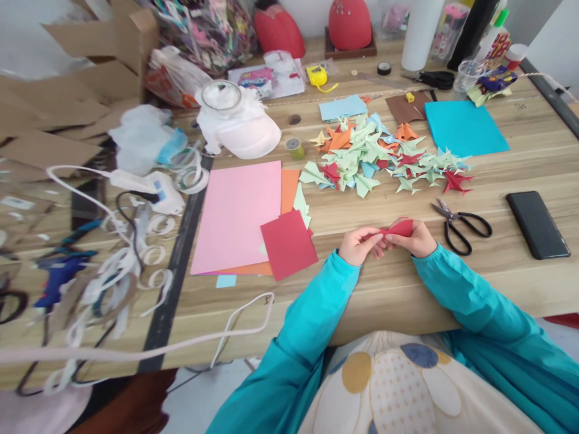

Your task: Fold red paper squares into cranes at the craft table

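Observation:
Between both hands, just above the table, is a small folded piece of red paper. My left hand pinches its left end with thumb and fingers. At its right end my right hand grips it the same way; the exact folds are too small to tell. Left of my hands, a square of red paper overlaps large pink sheets and an orange sheet. Beyond my hands lies a heap of folded paper figures in green, orange, blue and red. Black-handled scissors rest right of my right hand.
A black phone lies far right, with blue paper behind it. Further back stand a yellow tape measure and a white cap. Cables, tape rolls and a blue glue gun crowd the left side.

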Motion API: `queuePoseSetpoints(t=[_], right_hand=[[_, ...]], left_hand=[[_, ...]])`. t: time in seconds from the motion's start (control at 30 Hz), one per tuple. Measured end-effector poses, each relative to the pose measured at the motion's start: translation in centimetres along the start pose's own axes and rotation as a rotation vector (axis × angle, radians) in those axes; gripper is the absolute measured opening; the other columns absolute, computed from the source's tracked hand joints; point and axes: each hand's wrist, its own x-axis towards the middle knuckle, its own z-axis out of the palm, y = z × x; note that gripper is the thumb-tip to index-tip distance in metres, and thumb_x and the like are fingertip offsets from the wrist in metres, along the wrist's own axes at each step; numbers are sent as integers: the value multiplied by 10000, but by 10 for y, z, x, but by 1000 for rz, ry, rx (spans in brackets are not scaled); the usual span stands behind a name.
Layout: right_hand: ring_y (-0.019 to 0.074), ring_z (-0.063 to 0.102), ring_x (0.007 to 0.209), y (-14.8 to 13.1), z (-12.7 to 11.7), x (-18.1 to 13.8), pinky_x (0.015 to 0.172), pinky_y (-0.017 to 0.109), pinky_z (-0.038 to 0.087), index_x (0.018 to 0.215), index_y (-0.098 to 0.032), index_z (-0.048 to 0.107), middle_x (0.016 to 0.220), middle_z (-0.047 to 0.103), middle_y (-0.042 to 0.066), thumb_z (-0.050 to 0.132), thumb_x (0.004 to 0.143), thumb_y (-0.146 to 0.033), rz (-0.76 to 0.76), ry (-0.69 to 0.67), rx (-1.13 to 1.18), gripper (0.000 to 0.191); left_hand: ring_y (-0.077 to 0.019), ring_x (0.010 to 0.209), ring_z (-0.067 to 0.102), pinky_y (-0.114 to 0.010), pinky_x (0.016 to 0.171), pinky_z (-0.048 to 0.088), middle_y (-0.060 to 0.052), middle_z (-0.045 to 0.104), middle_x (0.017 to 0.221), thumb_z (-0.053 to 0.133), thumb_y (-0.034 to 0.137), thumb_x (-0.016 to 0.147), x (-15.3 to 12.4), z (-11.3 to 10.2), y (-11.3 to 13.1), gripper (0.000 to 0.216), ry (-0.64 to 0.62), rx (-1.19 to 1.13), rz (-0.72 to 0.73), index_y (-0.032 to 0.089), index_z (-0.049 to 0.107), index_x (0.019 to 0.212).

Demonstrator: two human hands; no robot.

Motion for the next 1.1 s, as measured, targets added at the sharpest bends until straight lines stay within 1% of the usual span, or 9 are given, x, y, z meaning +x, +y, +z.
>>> queuePoseSetpoints(t=[0.1,0.2,0.27,0.37,0.43,0.53,0.67,0.9,1.1], right_hand=[[129,564,474,0,2,0,445,261,483,607,-154,633,565,606,29,701,668,-373,5,2,42,237],[128,570,471,0,4,-1,438,260,483,639,-157,627,589,610,25,699,679,-342,-4,26,85,202],[123,571,470,-1,4,-2,439,255,481,630,-154,629,601,609,27,693,691,-321,-23,33,71,188],[117,568,470,-1,4,-2,441,245,479,626,-148,630,593,603,24,698,687,-303,-44,60,46,180],[119,572,466,1,4,-3,438,243,486,698,-146,633,591,613,18,716,666,-302,-23,73,78,180],[121,576,446,2,5,-2,425,242,495,784,-145,619,588,627,9,737,635,-302,18,56,153,247],[112,565,423,4,7,-2,403,228,483,727,-145,613,568,622,0,741,627,-288,15,59,196,217],[116,558,420,8,6,-2,392,229,472,723,-147,612,537,619,0,743,626,-262,33,106,249,200],[110,553,419,6,10,-2,391,223,465,725,-144,635,547,622,2,743,623,-249,-7,122,263,181]], left_hand=[[-144,397,574,-259,371,475,-37,633,529,735,435,569,-1,0,0,411,27,29,20,98,634,782],[-151,435,592,-273,406,492,-53,654,578,739,373,589,-4,2,3,368,40,43,53,95,646,811],[-153,449,599,-274,417,496,-56,659,589,737,357,594,-5,2,4,361,37,15,60,95,649,825],[-154,438,599,-261,398,486,-51,662,582,750,387,558,-4,1,2,409,36,-61,44,100,645,830],[-155,429,598,-255,390,480,-45,661,568,761,397,532,-2,1,-1,440,40,-96,25,100,636,830],[-151,410,589,-246,383,470,-37,653,540,770,384,516,1,0,-5,442,58,-115,18,94,626,816],[-151,411,590,-247,383,472,-38,656,550,766,366,529,-1,3,-3,412,71,-119,36,94,622,803],[-162,449,611,-258,408,485,-44,672,608,741,321,589,-8,8,6,377,46,-157,55,105,616,872],[-139,409,587,-242,379,468,-27,662,581,723,261,606,-10,12,5,269,103,-184,98,111,650,818]])
